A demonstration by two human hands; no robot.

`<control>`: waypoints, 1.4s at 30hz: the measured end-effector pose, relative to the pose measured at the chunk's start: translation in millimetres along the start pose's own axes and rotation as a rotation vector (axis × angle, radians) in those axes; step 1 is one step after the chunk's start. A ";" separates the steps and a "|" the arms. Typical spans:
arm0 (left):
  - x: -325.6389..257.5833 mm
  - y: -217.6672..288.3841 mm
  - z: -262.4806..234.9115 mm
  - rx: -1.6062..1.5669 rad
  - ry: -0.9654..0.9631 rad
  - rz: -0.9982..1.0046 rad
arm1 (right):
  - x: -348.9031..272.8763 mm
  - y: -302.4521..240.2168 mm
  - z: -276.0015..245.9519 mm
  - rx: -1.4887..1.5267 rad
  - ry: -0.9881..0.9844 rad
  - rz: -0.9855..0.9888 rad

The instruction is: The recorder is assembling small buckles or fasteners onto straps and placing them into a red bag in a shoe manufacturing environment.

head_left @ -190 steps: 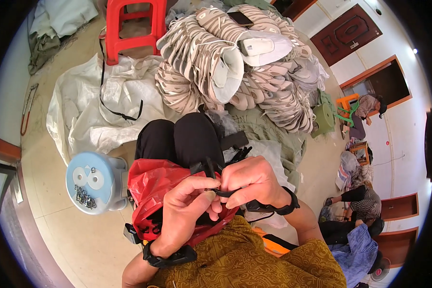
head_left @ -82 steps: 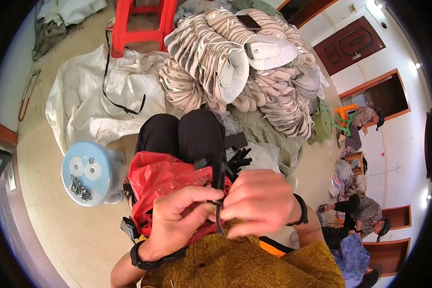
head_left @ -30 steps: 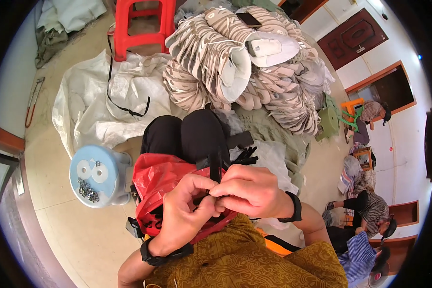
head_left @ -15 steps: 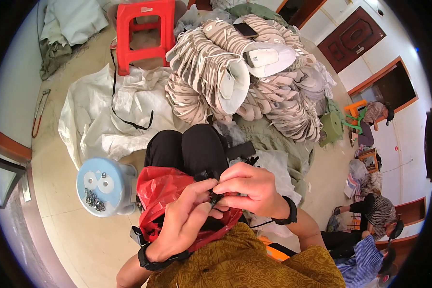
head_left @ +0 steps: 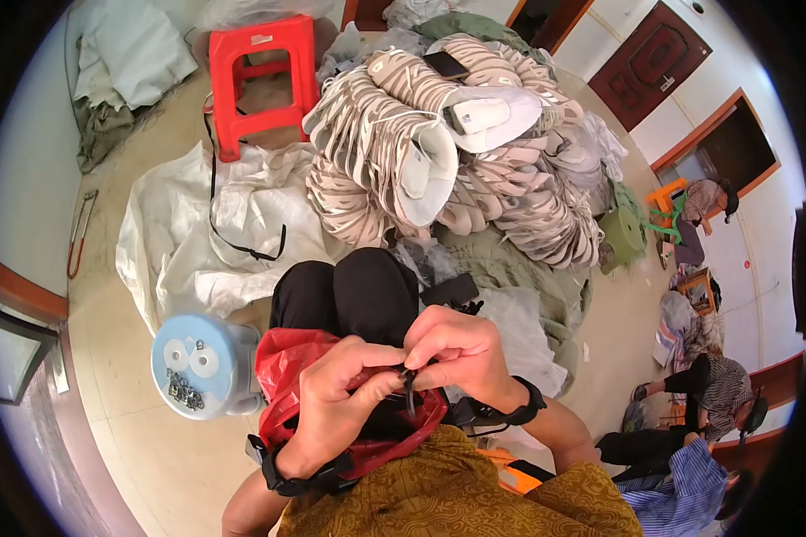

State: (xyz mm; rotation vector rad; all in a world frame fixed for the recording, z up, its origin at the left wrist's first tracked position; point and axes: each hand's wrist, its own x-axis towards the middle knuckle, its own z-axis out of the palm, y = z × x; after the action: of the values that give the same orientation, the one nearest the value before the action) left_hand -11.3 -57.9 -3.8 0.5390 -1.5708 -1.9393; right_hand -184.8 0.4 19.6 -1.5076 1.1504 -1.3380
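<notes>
Over my lap, my left hand and my right hand meet with fingertips pinched together. Between them is a small dark piece, too small to name, with a narrow strip hanging below it. Thumb and forefinger of each hand close on it. Beneath the hands a red plastic bag lies open on my lap, with dark contents mostly hidden. To the left, a light blue stool carries a small heap of metal buckles or clips.
Ahead stand stacked bundles of beige and white shoe uppers, with a dark phone-like slab on top. A red plastic stool and a white sheet lie left of them. Several people sit at the far right, one in a striped shirt.
My fingertips have drawn closer round the small dark piece, and a strip now hangs visibly below it. The left hand has turned slightly. The whole view has shifted a little.
</notes>
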 end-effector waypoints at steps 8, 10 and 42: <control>16.6 5.6 11.6 0.118 -0.001 0.291 | 0.8 0.5 -5.4 0.102 0.013 0.065; 11.9 5.5 6.5 0.108 -0.045 0.167 | 0.7 -4.2 -5.1 0.081 0.007 0.113; -11.8 -3.1 2.7 -0.669 -0.232 -0.334 | 8.4 -1.2 -10.2 0.719 -0.310 0.568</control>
State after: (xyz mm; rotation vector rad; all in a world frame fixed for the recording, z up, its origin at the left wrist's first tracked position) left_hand -4.8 -47.7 -6.8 0.3039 -0.8829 -2.6846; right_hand -194.6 -7.3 24.2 -0.7457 0.6996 -0.9261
